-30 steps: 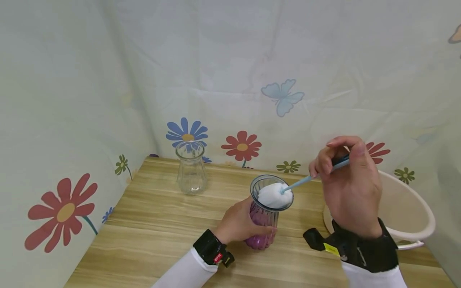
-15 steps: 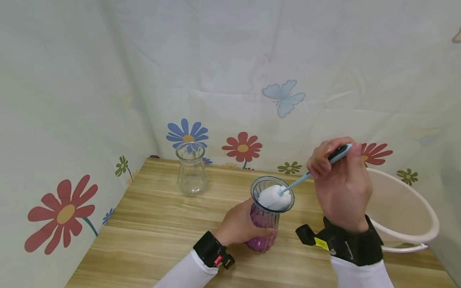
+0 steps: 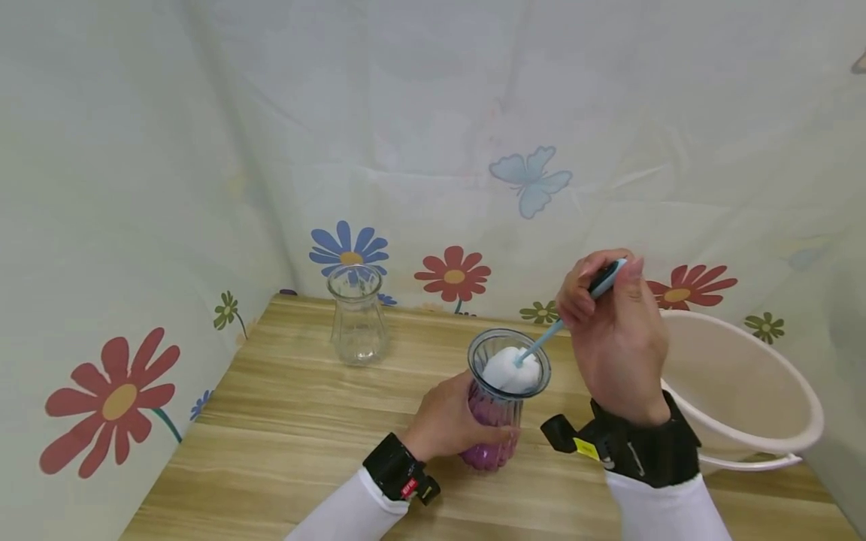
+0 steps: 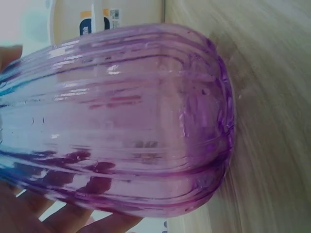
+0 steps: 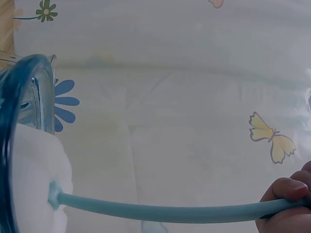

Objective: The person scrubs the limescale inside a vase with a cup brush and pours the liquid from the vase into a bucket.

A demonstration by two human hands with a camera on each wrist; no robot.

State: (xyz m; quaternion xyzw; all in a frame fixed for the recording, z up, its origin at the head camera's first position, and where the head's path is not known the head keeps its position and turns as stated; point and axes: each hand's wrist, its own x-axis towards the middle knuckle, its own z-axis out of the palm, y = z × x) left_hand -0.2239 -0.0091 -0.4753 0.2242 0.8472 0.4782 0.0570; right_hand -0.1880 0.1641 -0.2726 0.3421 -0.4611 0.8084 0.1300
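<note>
A ribbed glass vase [image 3: 499,412], purple below and blue at its flared rim, tilts slightly on the table. My left hand [image 3: 443,422] grips its body from the left; several fingers [image 4: 68,218] show along the glass in the left wrist view. In my right hand [image 3: 617,349] is the pale blue handle of a sponge bottle brush [image 3: 546,336], pinched between thumb and fingers. Its white sponge head [image 3: 507,370] sits in the vase mouth, with the top part showing above the glass. The sponge's lower part is hidden inside.
A clear glass vase [image 3: 358,330] stands at the back left of the wood-grain table [image 3: 271,421]. To the right, beside my right wrist, is a cream bucket [image 3: 808,409] with its handle down. Flower-printed curtains [image 3: 419,113] enclose the table behind and at the sides.
My right hand has moved left toward the vase, and the brush handle slants more steeply. The sponge sits slightly lower in the mouth. My left hand and the purple vase have stayed nearly still.
</note>
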